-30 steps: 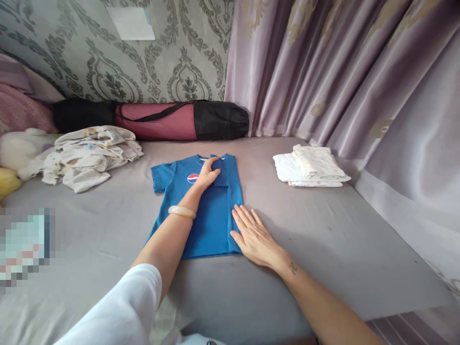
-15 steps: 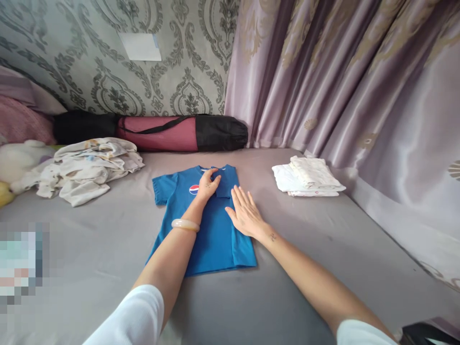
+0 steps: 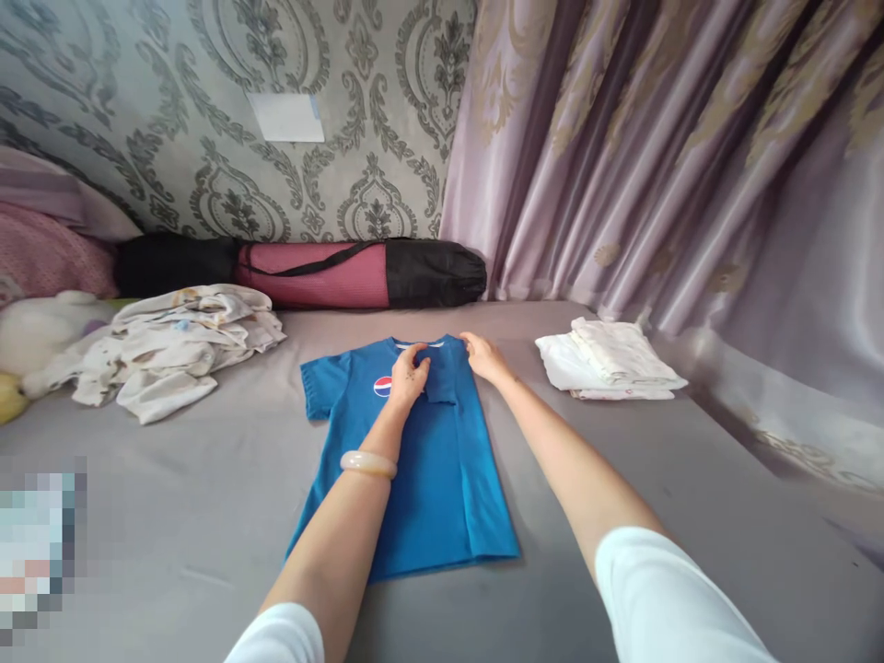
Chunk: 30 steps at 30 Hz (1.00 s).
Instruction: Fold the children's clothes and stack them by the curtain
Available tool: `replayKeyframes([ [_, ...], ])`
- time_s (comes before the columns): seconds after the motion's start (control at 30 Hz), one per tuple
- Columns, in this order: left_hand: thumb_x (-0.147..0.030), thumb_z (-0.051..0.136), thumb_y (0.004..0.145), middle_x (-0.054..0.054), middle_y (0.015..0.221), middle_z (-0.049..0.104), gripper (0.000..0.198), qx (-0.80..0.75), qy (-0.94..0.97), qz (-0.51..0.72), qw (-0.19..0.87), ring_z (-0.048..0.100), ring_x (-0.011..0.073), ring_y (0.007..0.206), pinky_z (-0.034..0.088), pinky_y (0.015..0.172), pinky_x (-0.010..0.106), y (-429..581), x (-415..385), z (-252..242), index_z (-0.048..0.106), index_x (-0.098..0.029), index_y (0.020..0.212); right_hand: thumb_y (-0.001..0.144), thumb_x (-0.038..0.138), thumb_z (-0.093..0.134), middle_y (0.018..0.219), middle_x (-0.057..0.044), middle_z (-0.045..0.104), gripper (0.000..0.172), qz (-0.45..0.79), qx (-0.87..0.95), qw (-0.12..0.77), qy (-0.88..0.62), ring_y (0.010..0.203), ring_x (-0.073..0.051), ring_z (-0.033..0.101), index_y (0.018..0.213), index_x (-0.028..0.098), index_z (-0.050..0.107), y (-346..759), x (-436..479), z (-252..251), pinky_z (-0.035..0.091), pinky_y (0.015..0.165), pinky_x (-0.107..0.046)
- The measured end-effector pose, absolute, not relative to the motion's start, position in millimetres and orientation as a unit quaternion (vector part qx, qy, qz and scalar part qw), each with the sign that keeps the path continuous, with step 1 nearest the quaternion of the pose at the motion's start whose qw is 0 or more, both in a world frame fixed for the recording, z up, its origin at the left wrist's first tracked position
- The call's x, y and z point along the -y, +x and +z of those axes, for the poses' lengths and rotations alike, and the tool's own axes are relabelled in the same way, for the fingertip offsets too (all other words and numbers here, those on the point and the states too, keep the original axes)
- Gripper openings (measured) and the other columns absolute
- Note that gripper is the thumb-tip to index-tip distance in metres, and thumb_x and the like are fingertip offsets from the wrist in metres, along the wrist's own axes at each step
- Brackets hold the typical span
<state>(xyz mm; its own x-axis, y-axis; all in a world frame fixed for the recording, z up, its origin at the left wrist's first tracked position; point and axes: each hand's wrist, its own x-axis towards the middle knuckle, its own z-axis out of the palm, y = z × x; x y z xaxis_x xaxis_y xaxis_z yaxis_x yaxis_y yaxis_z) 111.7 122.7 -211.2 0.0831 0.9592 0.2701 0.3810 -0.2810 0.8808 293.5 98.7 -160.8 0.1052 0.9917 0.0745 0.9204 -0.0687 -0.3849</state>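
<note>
A blue short-sleeved T-shirt (image 3: 424, 488) with a round red, white and blue logo lies front up. Its right side is folded inward lengthwise, and that sleeve lies over the chest. My left hand (image 3: 410, 376), with a pale bangle on its wrist, rests near the neckline beside the folded sleeve; its bent fingers are closed on the fabric, with the fingertips partly hidden. At the folded shoulder corner, my right hand (image 3: 485, 358) pinches the shirt's edge between thumb and fingers.
The shirt lies on a grey bedsheet (image 3: 193, 516). Folded white clothes (image 3: 611, 359) are stacked at right, and a crumpled pile of light clothes (image 3: 186, 341) lies at left. A pink and black long bag (image 3: 318, 274) runs along the wall. Purple curtains (image 3: 539, 184) hang at right.
My right hand has gone from lying flat along the folded side up to the shoulder corner, where its fingers have closed. My left hand stays by the neckline. The view has shifted slightly.
</note>
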Motion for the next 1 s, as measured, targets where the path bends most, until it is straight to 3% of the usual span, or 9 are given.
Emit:
replayKeyframes([
  [0.3, -0.013, 0.055, 0.078, 0.009, 0.111, 0.068, 0.035, -0.493, 0.659, 0.452, 0.344, 0.063, 0.0198, 0.090, 0.051, 0.087, 0.034, 115.1, -119.1, -205.1, 0.066, -0.015, 0.111, 0.094, 0.021, 0.046, 0.111, -0.004, 0.068, 0.024, 0.133, 0.690, 0.144, -0.697, 0.100, -0.017, 0.062, 0.111, 0.025, 0.063, 310.2, -132.3, -168.4, 0.044, 0.085, -0.025],
  [0.57, -0.009, 0.057, 0.074, 0.009, 0.118, 0.063, 0.045, -0.486, 0.684, 0.440, 0.322, 0.061, 0.0206, 0.093, 0.050, 0.090, 0.037, 115.6, -120.8, -209.7, 0.060, -0.016, 0.119, 0.091, 0.017, 0.045, 0.102, -0.009, 0.069, 0.021, 0.108, 0.645, 0.130, -0.745, 0.095, -0.021, 0.063, 0.101, 0.021, 0.063, 314.5, -133.0, -166.2, 0.044, 0.079, -0.028],
  [0.67, -0.009, 0.059, 0.073, 0.010, 0.117, 0.063, 0.045, -0.491, 0.687, 0.436, 0.310, 0.060, 0.0216, 0.097, 0.049, 0.092, 0.038, 115.4, -121.9, -211.0, 0.061, -0.016, 0.117, 0.090, 0.018, 0.045, 0.104, -0.010, 0.069, 0.023, 0.097, 0.625, 0.132, -0.764, 0.095, -0.024, 0.064, 0.103, 0.021, 0.063, 309.0, -131.1, -172.1, 0.045, 0.079, -0.031],
  [0.83, -0.015, 0.060, 0.076, 0.012, 0.118, 0.062, 0.045, -0.508, 0.657, 0.443, 0.337, 0.062, 0.0188, 0.086, 0.053, 0.085, 0.036, 115.8, -122.9, -212.8, 0.057, -0.016, 0.121, 0.092, 0.019, 0.040, 0.114, -0.013, 0.067, 0.031, 0.079, 0.597, 0.145, -0.785, 0.103, -0.026, 0.063, 0.113, 0.021, 0.063, 301.7, -126.7, -175.6, 0.047, 0.083, -0.035],
  [1.0, -0.015, 0.052, 0.081, 0.011, 0.112, 0.064, 0.040, -0.527, 0.610, 0.473, 0.356, 0.064, 0.0162, 0.075, 0.054, 0.079, 0.034, 115.3, -126.7, -217.6, 0.056, -0.015, 0.120, 0.096, 0.018, 0.024, 0.136, -0.015, 0.055, 0.047, 0.012, 0.631, 0.203, -0.749, 0.126, -0.022, 0.050, 0.135, 0.012, 0.050, 279.7, -114.1, -173.2, 0.037, 0.104, -0.033],
])
